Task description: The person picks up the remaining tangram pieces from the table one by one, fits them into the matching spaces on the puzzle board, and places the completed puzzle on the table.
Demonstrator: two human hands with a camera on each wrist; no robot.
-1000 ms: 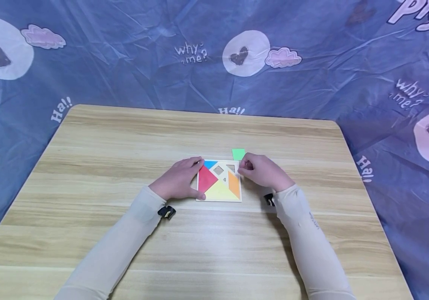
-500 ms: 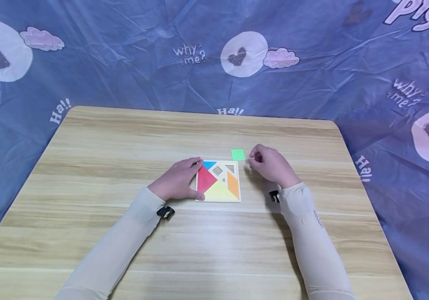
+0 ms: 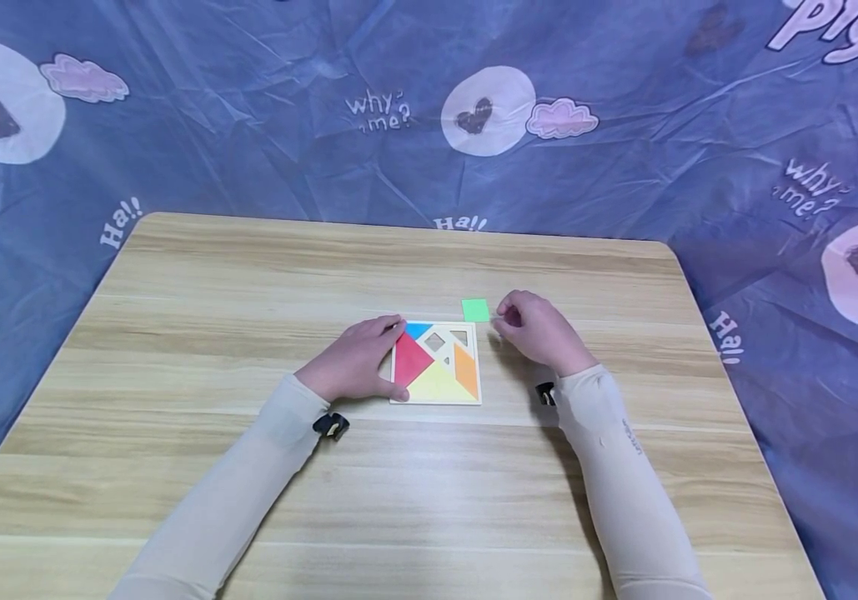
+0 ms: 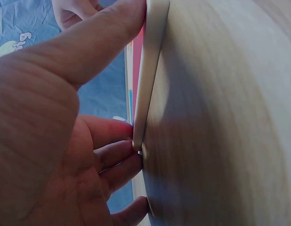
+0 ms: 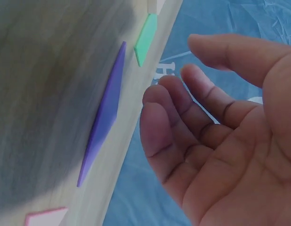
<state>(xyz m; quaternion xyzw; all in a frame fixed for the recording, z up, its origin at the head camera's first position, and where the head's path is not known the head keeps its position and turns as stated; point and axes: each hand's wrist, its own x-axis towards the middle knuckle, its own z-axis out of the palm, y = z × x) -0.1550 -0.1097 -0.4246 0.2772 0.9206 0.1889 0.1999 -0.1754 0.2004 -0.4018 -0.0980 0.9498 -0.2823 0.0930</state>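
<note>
My left hand (image 3: 353, 358) holds the left side of a tangram board (image 3: 436, 403), thumb at the near corner and fingers at the far one. In the left wrist view, the thumb and fingertips lie against the board's pale edge (image 4: 150, 70). Red (image 3: 412, 360), yellow (image 3: 444, 387), orange (image 3: 466, 372) and blue (image 3: 417, 329) pieces sit in it, among open cut-outs. Right of the board hovers my right hand (image 3: 541, 333), fingers loosely bent, thumb apart, nothing between them. Below it lies a purple triangle (image 5: 105, 110), hidden in the head view. A green square (image 3: 475, 310) touches the board's far edge.
A pink piece (image 5: 44, 217) shows at the lower edge of the right wrist view. The wooden table (image 3: 248, 275) ends at a blue printed cloth (image 3: 286, 125) hanging behind it and at both sides.
My right hand has moved off the board's upper right corner, to the right, then slightly back left. My left hand stays on the board, and the pieces have not visibly moved.
</note>
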